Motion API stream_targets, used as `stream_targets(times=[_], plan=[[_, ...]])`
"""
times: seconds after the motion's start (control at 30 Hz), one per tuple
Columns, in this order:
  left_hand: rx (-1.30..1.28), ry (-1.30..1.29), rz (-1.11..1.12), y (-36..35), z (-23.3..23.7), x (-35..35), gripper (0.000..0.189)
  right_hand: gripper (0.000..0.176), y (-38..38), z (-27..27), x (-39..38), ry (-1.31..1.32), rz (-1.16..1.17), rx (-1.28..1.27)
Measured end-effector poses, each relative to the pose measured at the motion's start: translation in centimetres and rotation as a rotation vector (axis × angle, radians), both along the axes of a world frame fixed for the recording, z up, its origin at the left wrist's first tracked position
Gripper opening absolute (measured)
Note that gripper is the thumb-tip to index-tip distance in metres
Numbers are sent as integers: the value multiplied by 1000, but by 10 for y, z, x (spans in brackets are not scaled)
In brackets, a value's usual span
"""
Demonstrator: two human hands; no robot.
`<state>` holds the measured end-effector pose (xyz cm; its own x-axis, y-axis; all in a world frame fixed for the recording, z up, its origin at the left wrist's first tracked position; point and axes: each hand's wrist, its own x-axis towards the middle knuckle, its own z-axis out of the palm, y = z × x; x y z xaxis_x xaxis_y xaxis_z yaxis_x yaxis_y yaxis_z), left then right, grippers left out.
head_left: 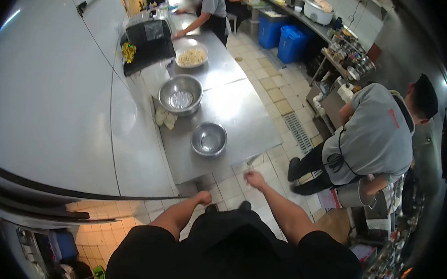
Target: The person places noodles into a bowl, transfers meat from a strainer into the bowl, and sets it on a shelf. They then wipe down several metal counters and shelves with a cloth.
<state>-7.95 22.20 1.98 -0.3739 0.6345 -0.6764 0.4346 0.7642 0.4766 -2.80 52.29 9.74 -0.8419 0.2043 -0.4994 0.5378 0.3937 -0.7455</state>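
Both of my hands hang in front of my body, short of the near edge of a steel table (244, 120). My left hand (204, 197) has its fingers curled in, and whether it holds anything is too small to tell. Further right, my right hand (254, 179) has loosely bent fingers, apart, with nothing visible in them. The nearest object on the table is a small steel bowl (209, 139). Behind it stand a larger steel bowl (180, 95), a crumpled cloth or bag (165, 118) and a white bowl of pale food (191, 56).
A co-worker (375, 132) stands at the right beside a large pot (354, 195). Another person (210, 12) leans over the table's far end. Blue bins (291, 44) stand beyond. A floor drain (298, 132) runs along the aisle; white panels (49, 90) line the left.
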Motion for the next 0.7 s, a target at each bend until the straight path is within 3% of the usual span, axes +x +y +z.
stream_targets(times=[0.03,0.07,0.1,0.13,0.17,0.2,0.27,0.33,0.4,0.47,0.53,0.6,0.63,0.67,0.7], plan=[[-53,-108,8,0,7,2,18,30,1,-7,-15,247,-111,9],[-21,-138,2,0,23,6,17,26,1,19,-34,328,-162,94],[-11,-103,9,-2,28,15,17,24,-3,39,-54,317,-335,-151],[3,-52,18,-1,33,13,17,28,-4,55,-74,340,-353,-236],[238,-18,258,-3,63,13,22,33,-9,68,-92,321,-365,-259],[522,211,434,-8,50,13,19,39,-15,85,-110,315,-376,-276],[728,73,1291,24,163,-12,20,54,-50,151,-142,44,-421,-376],[996,464,1415,46,195,-56,20,53,-72,81,-168,130,-393,-153],[1311,543,1645,69,210,-122,25,49,-90,56,-176,152,-356,206],[1386,546,1929,82,215,-194,31,43,-91,45,-169,155,-382,140],[1215,0,1939,68,198,-256,46,40,-81,21,-155,189,-495,-161],[1111,-348,2071,81,228,-283,56,35,-60,89,-118,117,-569,-349],[1040,-529,2123,85,239,-289,62,34,-44,77,-97,132,-528,-351],[1158,-608,1994,81,228,-300,76,33,-24,68,-74,153,-493,-351],[1112,-622,2021,78,212,-315,62,33,-8,76,-45,119,-512,-375]])
